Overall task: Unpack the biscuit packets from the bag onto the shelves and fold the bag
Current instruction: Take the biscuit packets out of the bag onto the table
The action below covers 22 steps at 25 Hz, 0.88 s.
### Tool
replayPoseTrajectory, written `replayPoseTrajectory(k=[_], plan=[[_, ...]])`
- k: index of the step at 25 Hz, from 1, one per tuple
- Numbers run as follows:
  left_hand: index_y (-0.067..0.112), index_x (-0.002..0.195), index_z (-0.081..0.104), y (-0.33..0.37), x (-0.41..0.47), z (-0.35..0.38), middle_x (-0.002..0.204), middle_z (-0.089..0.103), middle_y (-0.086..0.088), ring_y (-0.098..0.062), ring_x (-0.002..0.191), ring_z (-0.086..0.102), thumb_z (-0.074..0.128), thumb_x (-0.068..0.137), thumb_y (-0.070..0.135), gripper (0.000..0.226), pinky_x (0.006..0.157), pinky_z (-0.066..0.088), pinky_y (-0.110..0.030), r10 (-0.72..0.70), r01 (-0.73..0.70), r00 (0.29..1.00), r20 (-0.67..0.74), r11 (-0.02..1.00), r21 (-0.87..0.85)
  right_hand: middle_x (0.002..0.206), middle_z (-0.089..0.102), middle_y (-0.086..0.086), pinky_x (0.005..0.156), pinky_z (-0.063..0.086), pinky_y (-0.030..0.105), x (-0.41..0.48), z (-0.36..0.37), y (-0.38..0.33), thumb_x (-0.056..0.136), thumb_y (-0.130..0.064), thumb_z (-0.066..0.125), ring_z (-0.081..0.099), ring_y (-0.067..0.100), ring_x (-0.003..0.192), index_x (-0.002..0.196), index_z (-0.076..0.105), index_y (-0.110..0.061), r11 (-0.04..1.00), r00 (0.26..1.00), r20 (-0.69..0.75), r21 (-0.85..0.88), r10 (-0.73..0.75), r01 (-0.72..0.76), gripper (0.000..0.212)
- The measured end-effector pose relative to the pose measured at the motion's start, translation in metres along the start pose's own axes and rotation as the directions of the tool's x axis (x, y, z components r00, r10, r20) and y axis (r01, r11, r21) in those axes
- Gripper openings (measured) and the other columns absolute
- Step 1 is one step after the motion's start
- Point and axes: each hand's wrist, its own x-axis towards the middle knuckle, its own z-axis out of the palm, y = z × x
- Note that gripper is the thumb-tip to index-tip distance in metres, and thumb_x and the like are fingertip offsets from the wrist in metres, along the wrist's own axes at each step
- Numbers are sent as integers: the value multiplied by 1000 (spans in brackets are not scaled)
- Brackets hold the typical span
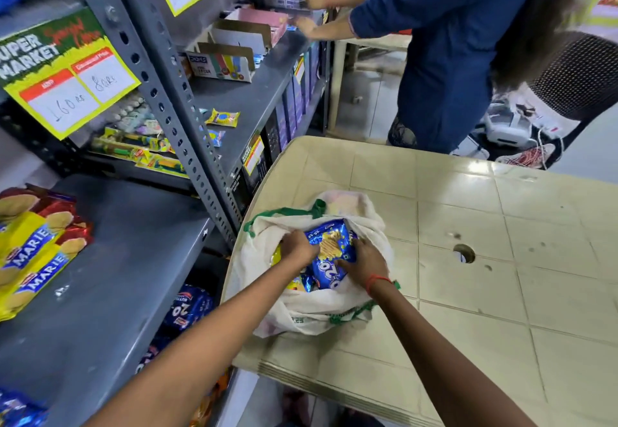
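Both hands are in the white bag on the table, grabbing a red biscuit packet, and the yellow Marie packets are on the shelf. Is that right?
Almost. The packet is blue, not red; the head view shows it. Both the left hand and right hand are in the white bag on the table, and the yellow Marie packets lie on the shelf.

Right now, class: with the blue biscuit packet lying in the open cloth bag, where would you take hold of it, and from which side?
Grip the blue biscuit packet by its two long side edges, coming from above through the cloth bag's open mouth. It lies flat and face up on top, its sides exposed. The left hand and right hand already flank it that way.
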Motion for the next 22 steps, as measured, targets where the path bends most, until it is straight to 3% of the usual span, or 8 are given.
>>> replayPoseTrajectory(k=[6, 9, 11, 13, 15, 18, 20, 22], plan=[[8, 116, 55, 13, -27, 5, 124, 62, -13, -29, 113, 57, 79, 72, 18, 51, 91, 46, -35, -45, 3, 993, -105, 929, -369, 120, 60, 27, 95, 47, 45, -7, -17, 9, 82, -13, 71, 59, 37, 110, 119, 47, 7, 912, 997, 70, 411, -27, -4, 48], [15, 105, 58, 36, -53, -19, 110, 67, -3, -24, 99, 62, 85, 63, 28, 51, 81, 47, -35, 90, -184, 949, -303, 937, -298, 116, 60, 31, 80, 56, 30, -17, -48, 7, 82, 7, 64, 68, 24, 97, 108, 47, 5, 592, 993, 26, 805, -114, 47, 31], [18, 102, 58, 57, -62, -40, 96, 66, 2, -22, 87, 64, 87, 59, 32, 54, 77, 49, -34, 138, -290, 912, -387, 884, -367, 110, 62, 23, 73, 58, 20, -16, -73, 4, 83, 8, 63, 69, 6, 85, 108, 48, -1, 416, 983, -29, 904, -180, 103, 30], [21, 105, 56, 83, -63, -49, 88, 62, 5, -19, 81, 64, 88, 57, 33, 59, 76, 52, -33, 144, -336, 908, -394, 812, -476, 108, 65, 17, 77, 60, 26, -15, -96, 10, 83, 5, 64, 68, 13, 89, 120, 47, -2, 332, 970, -50, 934, -240, 131, 41], [17, 115, 54, 106, -56, -39, 95, 65, -4, -22, 88, 65, 86, 63, 29, 63, 78, 55, -36, 114, -299, 938, -328, 747, -594, 107, 67, 17, 77, 60, 31, -16, -110, 27, 84, 2, 64, 67, 22, 89, 126, 46, -4, 300, 974, -36, 948, -223, 103, 46], [-3, 124, 51, 128, -40, 12, 120, 61, -30, -25, 96, 59, 69, 84, 9, 46, 73, 52, -34, 118, -155, 988, -104, 618, -771, 97, 66, 22, 66, 60, 30, -18, -113, 67, 85, -2, 64, 67, 22, 75, 107, 56, -5, 287, 997, -75, 956, 30, 63, 23], [-9, 124, 53, 137, -34, 62, 124, 59, -33, -20, 93, 55, 55, 91, 1, 34, 68, 48, -26, 198, -117, 980, 35, 700, -705, 89, 67, 18, 55, 59, 23, -12, -112, 104, 87, -5, 64, 68, 11, 59, 94, 60, -10, 276, 974, -62, 961, 216, 0, 10], [-3, 130, 49, 145, -33, 107, 127, 59, -26, -12, 84, 64, 49, 91, -6, 39, 71, 53, -24, 266, -55, 941, 209, 730, -681, 93, 68, 19, 56, 61, 25, -5, -111, 141, 89, -9, 62, 68, 10, 56, 104, 61, -5, 267, 945, 26, 956, 327, -119, 16]])
